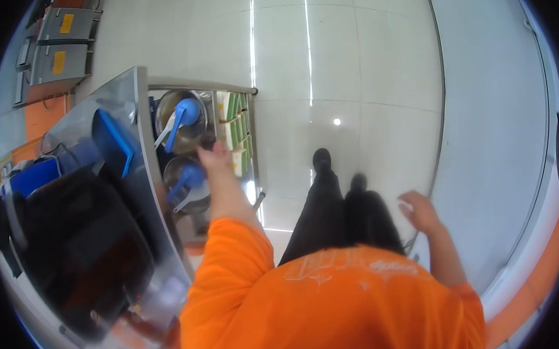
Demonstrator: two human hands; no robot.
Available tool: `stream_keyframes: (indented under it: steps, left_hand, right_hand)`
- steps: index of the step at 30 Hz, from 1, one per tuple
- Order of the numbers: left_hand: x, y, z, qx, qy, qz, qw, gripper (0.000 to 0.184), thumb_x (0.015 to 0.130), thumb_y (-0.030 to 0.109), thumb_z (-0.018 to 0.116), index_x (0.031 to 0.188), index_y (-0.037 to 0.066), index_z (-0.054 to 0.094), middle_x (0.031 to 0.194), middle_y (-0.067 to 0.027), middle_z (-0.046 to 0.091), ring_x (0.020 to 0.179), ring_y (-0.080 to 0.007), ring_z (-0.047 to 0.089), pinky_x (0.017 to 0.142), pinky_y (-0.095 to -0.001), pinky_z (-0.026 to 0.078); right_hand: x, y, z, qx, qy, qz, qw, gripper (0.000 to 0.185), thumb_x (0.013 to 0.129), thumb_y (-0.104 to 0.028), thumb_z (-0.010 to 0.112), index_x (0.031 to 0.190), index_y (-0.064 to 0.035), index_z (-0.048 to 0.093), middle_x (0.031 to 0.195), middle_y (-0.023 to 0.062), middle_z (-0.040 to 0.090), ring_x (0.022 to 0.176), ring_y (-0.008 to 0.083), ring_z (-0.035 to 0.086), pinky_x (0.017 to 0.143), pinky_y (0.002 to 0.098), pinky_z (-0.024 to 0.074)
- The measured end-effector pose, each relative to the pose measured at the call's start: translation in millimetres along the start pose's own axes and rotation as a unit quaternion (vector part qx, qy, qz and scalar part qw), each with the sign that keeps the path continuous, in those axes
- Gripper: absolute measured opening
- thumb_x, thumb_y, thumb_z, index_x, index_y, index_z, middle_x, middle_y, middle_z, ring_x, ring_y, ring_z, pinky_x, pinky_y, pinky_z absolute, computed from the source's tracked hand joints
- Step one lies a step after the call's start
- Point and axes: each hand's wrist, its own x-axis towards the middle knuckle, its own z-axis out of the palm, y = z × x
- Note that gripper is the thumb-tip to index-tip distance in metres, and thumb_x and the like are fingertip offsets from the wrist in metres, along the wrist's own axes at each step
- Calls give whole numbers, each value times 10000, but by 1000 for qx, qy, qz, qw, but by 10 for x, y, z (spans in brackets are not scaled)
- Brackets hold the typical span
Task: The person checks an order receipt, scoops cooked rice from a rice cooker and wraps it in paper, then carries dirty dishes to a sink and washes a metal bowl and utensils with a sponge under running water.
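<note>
My left hand (214, 157) reaches down over an open compartment, between two metal pans. Its fingers are blurred beside a dark piece, and I cannot tell whether they grip it. The far metal pan (199, 133) holds a blue ladle-like utensil (189, 111) and a white-handled one (163, 135). In the near metal pan (173, 172) lies a second blue utensil (192, 174), along with a pale handle (184, 203). Over on the other side, my right hand (420, 211) hangs free near my leg, fingers loosely bent and apart, with nothing in it.
Green-and-white boxes (234, 129) line the compartment's right side. Left of it are a metal counter edge (145, 118), a blue tray-like item (110, 142) and a large black appliance (81, 248). Grey machines (62, 62) stand farther off. A pale panel (490, 100) runs along the right of the tiled floor (362, 63).
</note>
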Motion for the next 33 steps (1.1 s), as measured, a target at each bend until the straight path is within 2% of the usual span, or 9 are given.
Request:
stream_keyframes:
  steps: [1,5,7,11,14,18,21,25,33]
  left_hand:
    - [123,23,78,-23,59,15,998,693,859,574,396,1328,86,249,1234,-124,444,1155,-225,453,949,-441,350]
    - [1012,89,-28,-63,58,75,993,557,898,432,430,1299,67,305,1163,-127,484,1055,-256,514,889,-406,435]
    - [1330,118,-131,-79,48,114,989,392,907,242,456,1217,10,394,1078,-123,511,929,-266,549,843,-383,473]
    - [729,116,-48,-76,62,153,983,280,872,112,487,1088,-62,450,995,-138,508,885,-269,536,869,-383,466]
    - [428,2,-172,-104,57,169,978,275,873,120,483,1077,-62,456,981,-151,512,883,-279,537,872,-388,464]
    - [152,-287,-521,-122,83,162,976,263,873,122,476,1068,-54,468,963,-140,520,882,-280,536,854,-396,464]
    - [-42,-776,-947,170,68,225,957,177,872,116,466,966,-31,437,852,-92,479,814,-209,542,835,-382,489]
    - [-1511,-1364,-452,-28,72,141,987,208,873,134,467,1017,-13,440,912,-92,496,812,-204,549,839,-380,485]
    - [-2856,-1658,1002,285,-183,114,934,434,868,90,397,1290,42,311,1138,-132,502,934,-218,582,750,-346,520]
  right_hand:
    - [29,93,-65,70,9,106,992,218,797,-145,593,990,-44,589,942,126,600,842,274,587,758,361,466]
    - [-45,979,-408,-71,-53,261,961,226,813,-184,573,993,-48,570,955,127,592,872,277,584,767,370,467]
    - [-86,1495,-572,-182,-140,276,933,240,815,-209,566,1001,-58,561,961,128,586,899,280,578,783,380,462]
    - [329,1795,-960,-266,-206,291,896,252,819,-227,558,1015,-67,559,964,129,584,918,284,571,796,390,457]
    - [1059,1427,-1135,-143,-100,168,970,217,814,-191,572,981,-52,569,937,129,587,869,272,584,764,370,466]
    - [1613,689,-1271,-34,-57,55,996,192,806,-146,587,961,-34,583,918,132,591,825,259,592,737,344,473]
    - [1639,492,-1348,22,-63,4,998,201,808,-145,586,973,-30,587,928,136,595,831,262,595,745,345,474]
    - [1449,492,-1647,-8,-118,-47,992,195,805,-152,590,963,-39,596,935,127,600,843,277,597,753,353,474]
    - [1687,-258,-2818,42,51,-351,934,216,755,-180,626,949,-93,590,898,73,589,825,280,568,720,388,436]
